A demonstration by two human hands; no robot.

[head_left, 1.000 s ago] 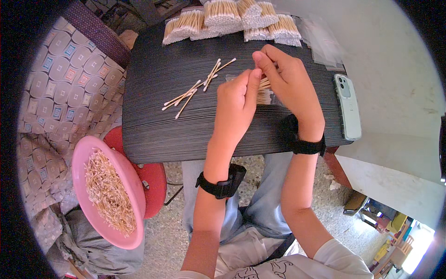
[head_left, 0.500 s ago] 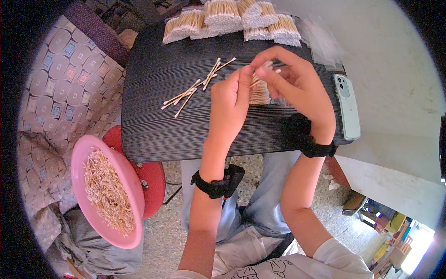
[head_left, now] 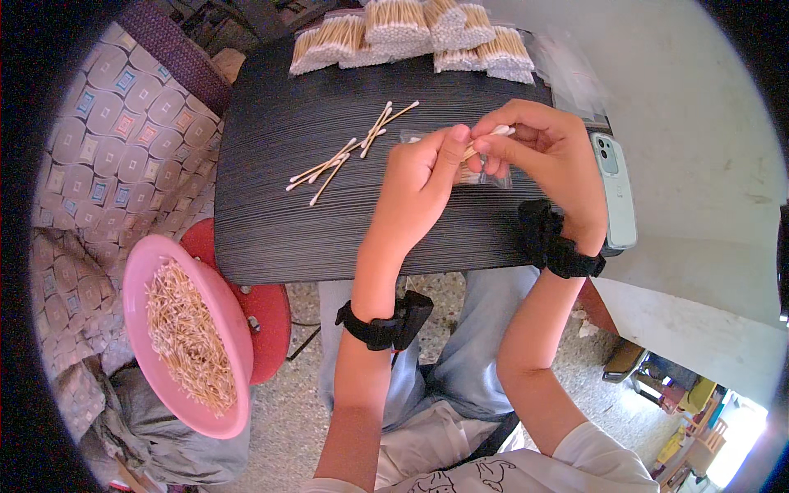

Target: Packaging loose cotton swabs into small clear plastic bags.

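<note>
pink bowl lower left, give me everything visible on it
The pink bowl is a round, shallow basin, plastic by its look, smooth and glossy. It is heaped with loose cotton swabs, thin pale sticks in a tangle. It sits tilted, off the table, beside a red stool and above grey cloth; what bears it is hidden. Neither hand touches it.

Loose swabs [head_left: 345, 156] mid-table [head_left: 271, 222]; packed bundles [head_left: 411, 37] behind; phone [head_left: 616, 189] right; bowl [head_left: 234, 345] lower left.
</note>
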